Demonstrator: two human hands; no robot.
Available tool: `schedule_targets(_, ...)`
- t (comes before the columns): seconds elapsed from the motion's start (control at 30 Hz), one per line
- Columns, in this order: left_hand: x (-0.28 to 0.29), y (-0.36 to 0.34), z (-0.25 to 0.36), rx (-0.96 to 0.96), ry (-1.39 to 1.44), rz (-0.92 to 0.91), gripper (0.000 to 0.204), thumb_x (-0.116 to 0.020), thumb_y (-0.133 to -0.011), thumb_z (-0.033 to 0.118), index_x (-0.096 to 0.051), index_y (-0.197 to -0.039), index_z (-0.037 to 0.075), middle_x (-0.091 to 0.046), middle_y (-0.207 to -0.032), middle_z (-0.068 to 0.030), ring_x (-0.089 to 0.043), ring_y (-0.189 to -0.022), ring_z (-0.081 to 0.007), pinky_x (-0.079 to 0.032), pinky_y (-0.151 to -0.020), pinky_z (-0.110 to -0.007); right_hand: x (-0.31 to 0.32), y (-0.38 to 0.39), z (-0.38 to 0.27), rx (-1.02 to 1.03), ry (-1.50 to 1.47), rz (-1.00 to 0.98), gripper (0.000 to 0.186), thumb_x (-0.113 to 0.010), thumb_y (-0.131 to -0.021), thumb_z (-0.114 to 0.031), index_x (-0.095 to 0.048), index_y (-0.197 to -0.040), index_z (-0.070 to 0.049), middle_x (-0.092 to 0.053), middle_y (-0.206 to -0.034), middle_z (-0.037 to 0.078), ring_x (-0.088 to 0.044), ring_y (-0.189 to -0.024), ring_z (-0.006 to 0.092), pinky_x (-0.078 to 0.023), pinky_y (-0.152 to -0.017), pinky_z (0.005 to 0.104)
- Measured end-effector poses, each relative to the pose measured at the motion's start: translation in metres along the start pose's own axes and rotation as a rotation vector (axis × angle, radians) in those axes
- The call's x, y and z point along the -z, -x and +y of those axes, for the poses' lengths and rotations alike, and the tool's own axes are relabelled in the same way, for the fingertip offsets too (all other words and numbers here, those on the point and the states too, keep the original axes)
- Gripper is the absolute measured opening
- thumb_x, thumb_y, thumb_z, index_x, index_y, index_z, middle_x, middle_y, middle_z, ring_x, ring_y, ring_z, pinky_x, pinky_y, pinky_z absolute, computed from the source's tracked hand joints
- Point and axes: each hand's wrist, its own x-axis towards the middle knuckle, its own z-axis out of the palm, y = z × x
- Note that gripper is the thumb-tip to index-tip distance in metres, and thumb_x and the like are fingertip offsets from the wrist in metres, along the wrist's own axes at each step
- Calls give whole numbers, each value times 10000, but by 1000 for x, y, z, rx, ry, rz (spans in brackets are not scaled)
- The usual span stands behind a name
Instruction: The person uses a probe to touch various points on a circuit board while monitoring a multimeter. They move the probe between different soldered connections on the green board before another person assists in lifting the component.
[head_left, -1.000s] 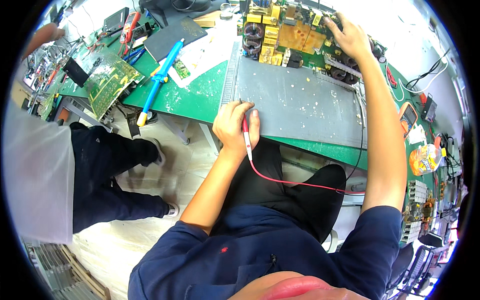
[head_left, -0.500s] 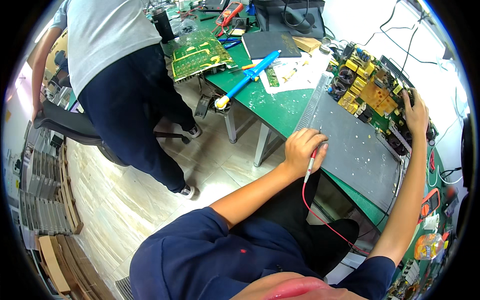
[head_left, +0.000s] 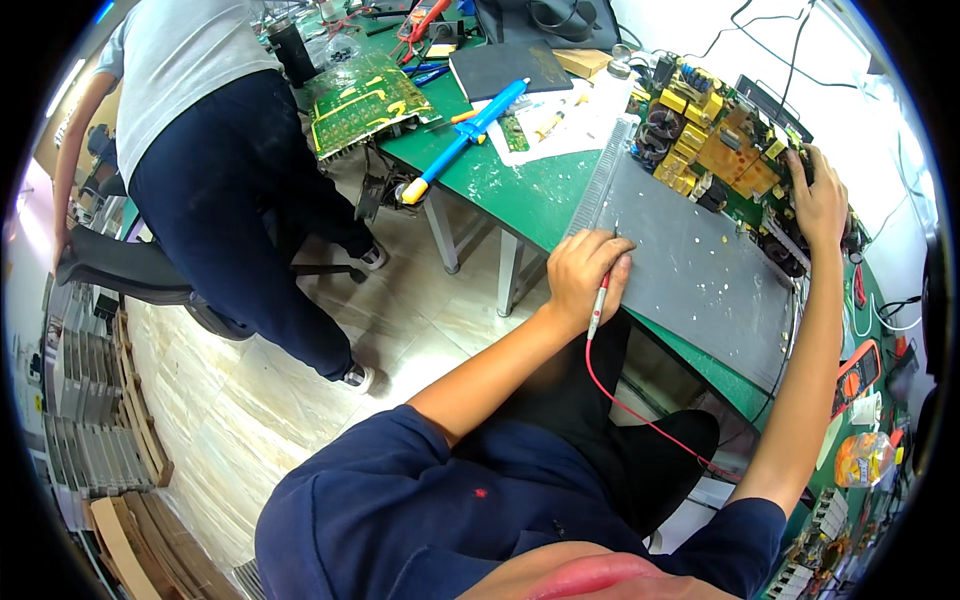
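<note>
My left hand (head_left: 588, 280) is closed around a red test probe (head_left: 598, 308), resting at the near left edge of a dark grey panel (head_left: 690, 265). From the probe a red lead (head_left: 625, 410) droops past my lap. My right hand (head_left: 822, 205) grips the right end of a large circuit board (head_left: 738, 160), thumb and fingers apart around a dark part there. The board carries yellow components, copper coils and a tan block, and lies along the panel's far side. Part of its right end is hidden behind my fingers.
A blue desoldering pump (head_left: 470, 138) lies on the green bench (head_left: 540, 205), beside a black notebook (head_left: 510, 72). A green board (head_left: 365, 105) overhangs the bench's left edge. Near my right forearm are an orange multimeter (head_left: 856, 375) and a bottle (head_left: 865, 460). Another person (head_left: 230, 180) leans over at left.
The whole view has shifted slightly, so the bench and board sit further up and left. Both hands keep their holds, with little movement against the panel and board.
</note>
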Motion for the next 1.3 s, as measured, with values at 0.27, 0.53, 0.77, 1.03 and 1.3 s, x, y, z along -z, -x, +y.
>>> schedule_targets(0.27,0,2,-5,-31,31,-7,137,-588,-967,142,-690,-1000,57,-713,-833,-66,-621,-677,-270,-455,-634,-367,10,8,-10,-38,-2,-17,551,-502,-1032,-562,-634,-1308,-104,-688,-1196,172,-626,-1139,372,-449,-1010,449)
schedule_targets(0.53,-3,3,-8,-38,14,-40,121,-607,-936,128,-707,-956,62,-730,-828,-70,-671,-703,-277,-478,-653,-380,15,14,-11,-20,39,19,543,-527,-1021,-556,-651,-1285,-98,-697,-1174,161,-640,-1118,368,-467,-980,452)
schedule_targets(0.77,-5,4,-12,-34,-2,-5,87,-690,-871,151,-723,-904,77,-662,-736,-77,-605,-643,-280,-443,-617,-387,6,-3,-22,-74,-78,3,489,-606,-971,-507,-677,-1284,-138,-709,-1203,172,-648,-1133,394,-485,-1005,466)
schedule_targets(1.03,-9,4,-8,-45,8,-7,59,-701,-855,132,-709,-875,77,-647,-710,-63,-585,-619,-255,-417,-598,-367,11,-5,-19,-86,-156,44,490,-642,-950,-501,-741,-1199,-91,-734,-1181,173,-665,-1130,382,-497,-1011,468)
schedule_targets(1.3,-3,3,-8,-40,-48,-45,46,-677,-873,73,-721,-879,59,-673,-737,-59,-593,-614,-232,-443,-605,-338,-3,-20,-33,-192,177,-49,570,-512,-1001,-575,-661,-1359,-158,-649,-1341,207,-572,-1274,373,-411,-1102,487)
